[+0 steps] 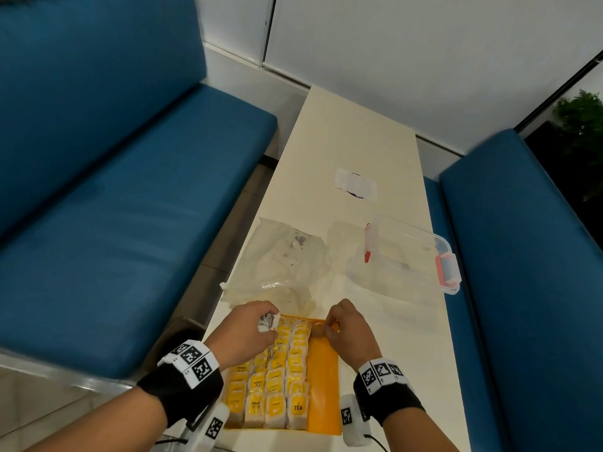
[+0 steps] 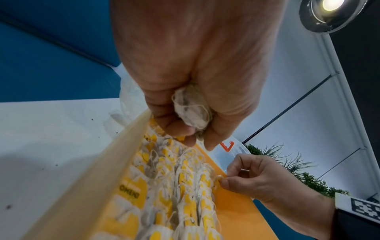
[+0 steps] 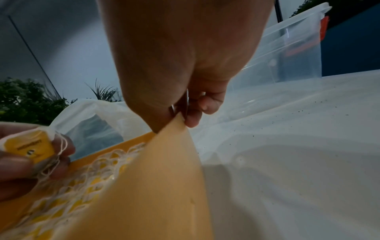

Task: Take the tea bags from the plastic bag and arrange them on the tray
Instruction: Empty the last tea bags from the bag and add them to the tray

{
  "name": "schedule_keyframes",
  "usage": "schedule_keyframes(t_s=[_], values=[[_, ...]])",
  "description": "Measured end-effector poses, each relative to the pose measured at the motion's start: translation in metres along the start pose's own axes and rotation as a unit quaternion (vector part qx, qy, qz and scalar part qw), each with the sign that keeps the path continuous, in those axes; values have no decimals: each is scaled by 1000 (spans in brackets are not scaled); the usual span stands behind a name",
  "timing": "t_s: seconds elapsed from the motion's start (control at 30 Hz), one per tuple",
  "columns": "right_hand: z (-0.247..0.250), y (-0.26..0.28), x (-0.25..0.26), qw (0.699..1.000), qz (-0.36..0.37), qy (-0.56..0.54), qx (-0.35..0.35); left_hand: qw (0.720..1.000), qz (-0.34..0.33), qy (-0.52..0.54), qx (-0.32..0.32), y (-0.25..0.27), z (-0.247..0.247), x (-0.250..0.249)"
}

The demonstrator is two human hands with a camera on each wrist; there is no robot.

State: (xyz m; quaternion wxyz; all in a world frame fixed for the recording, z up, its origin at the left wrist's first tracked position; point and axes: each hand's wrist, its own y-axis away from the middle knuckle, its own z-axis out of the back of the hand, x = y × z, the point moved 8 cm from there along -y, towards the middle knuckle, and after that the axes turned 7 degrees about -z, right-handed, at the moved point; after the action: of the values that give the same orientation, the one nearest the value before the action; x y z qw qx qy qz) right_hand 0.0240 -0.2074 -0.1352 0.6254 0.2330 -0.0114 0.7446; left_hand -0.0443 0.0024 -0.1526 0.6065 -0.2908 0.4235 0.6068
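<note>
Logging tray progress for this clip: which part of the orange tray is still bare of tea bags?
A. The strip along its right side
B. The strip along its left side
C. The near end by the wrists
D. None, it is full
A: in the head view the tea bags fill rows across the left and middle of the tray, while the strip along its right side shows only bare orange.

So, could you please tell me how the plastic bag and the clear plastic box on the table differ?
The crumpled translucent plastic bag is soft and lies slumped just beyond the yellow tray. The clear rigid plastic box keeps its rectangular shape, has red clips, and sits further right, apart from the tray. Both are see-through and rest on the white table.
</note>
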Motion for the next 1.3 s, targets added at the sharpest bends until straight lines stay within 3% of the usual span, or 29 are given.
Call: schedule_keyframes(t_s=[0.33, 0.47, 0.57, 0.7, 1.13, 1.3], values=[[0, 0, 2, 999, 7, 28, -25, 1000, -6, 26, 6, 1, 1, -2], [26, 14, 23, 992, 56, -89, -68, 994, -39, 82, 54, 0, -6, -18], [36, 30, 62, 973, 146, -179, 11, 981, -33, 162, 103, 0, -15, -30], [35, 40, 86, 963, 197, -171, 69, 959, 1, 227, 167, 1, -26, -34], [44, 36, 82, 976, 148, -145, 67, 923, 48, 338, 180, 5, -28, -33], [64, 33, 73, 981, 117, -152, 21, 928, 56, 328, 168, 7, -25, -22]])
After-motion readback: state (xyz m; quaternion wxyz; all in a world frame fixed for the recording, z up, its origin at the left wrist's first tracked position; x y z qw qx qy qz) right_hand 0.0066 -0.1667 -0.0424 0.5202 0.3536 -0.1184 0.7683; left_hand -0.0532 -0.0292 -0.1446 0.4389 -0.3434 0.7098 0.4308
